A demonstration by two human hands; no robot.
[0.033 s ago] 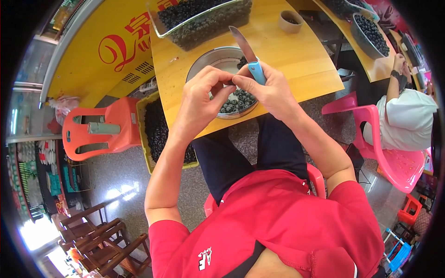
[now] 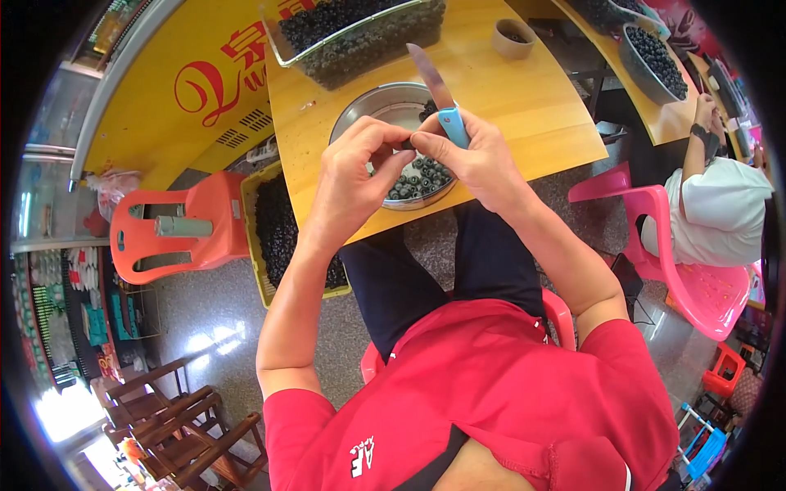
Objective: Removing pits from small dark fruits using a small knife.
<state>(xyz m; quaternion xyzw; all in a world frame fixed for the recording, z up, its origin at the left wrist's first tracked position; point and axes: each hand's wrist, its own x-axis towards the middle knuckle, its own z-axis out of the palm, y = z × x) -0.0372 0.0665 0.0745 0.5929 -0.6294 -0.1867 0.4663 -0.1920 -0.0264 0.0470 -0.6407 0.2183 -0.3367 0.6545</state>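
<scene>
Over a round metal bowl (image 2: 360, 102), my left hand (image 2: 360, 164) pinches a small dark round piece (image 2: 406, 145) between thumb and fingers. My right hand (image 2: 479, 155) holds a knife (image 2: 453, 127) with a light blue handle, its blade pointing up and away from me. The thumb and forefinger of that hand meet the left fingertips at the dark piece, which they partly cover. Several dark round pieces with paler centres (image 2: 419, 182) lie in the bowl, and a darker cluster (image 2: 429, 109) shows at its far right side. I cannot tell their exact kind.
The bowl stands on a yellow wooden table (image 2: 524, 123). Beyond it are a clear tub (image 2: 360, 61) of dark pieces and a small round cup (image 2: 513, 39). A yellow crate (image 2: 266, 282) sits beside an orange chair (image 2: 221, 209). Another person (image 2: 720, 204) sits at the right.
The knife blade has tipped very slightly to the right. Both hands keep their places and the dark piece stays between the fingertips.
</scene>
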